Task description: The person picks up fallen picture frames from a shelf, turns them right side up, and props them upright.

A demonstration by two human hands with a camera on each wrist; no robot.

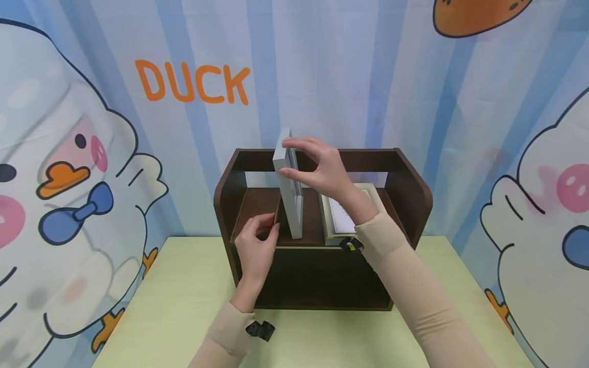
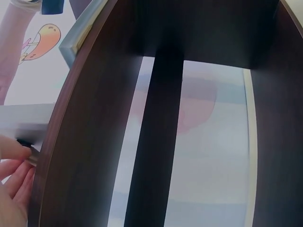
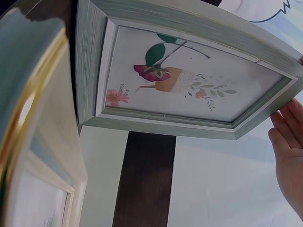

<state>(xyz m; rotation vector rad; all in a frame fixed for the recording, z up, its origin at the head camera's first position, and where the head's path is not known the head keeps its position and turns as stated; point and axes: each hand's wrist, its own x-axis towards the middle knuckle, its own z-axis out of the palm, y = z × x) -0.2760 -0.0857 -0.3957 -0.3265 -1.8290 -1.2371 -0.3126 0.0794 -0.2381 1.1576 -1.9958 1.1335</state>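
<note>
A grey-green picture frame point(image 1: 290, 199) stands upright, edge-on, in the dark brown wooden rack point(image 1: 322, 278). My right hand point(image 1: 319, 166) grips its top edge, thumb toward me and fingers toward the back. Behind its glass, the right wrist view shows a pressed rose point(image 3: 154, 71) and leaf sprigs. Left of the frame, my left hand point(image 1: 255, 245) pinches a thin brown piece point(image 2: 34, 156) between thumb and fingertips; I cannot tell whether it belongs to the frame's back. In the left wrist view the rack's side panel partly covers that hand.
A second frame point(image 1: 327, 217), cream with gold trim, lies tilted in the rack's right half. The rack has tall side panels point(image 1: 416, 197) and a rear rail point(image 1: 363, 159). It stands on a pale yellow table point(image 1: 184, 286) before a duck-print curtain point(image 1: 322, 66).
</note>
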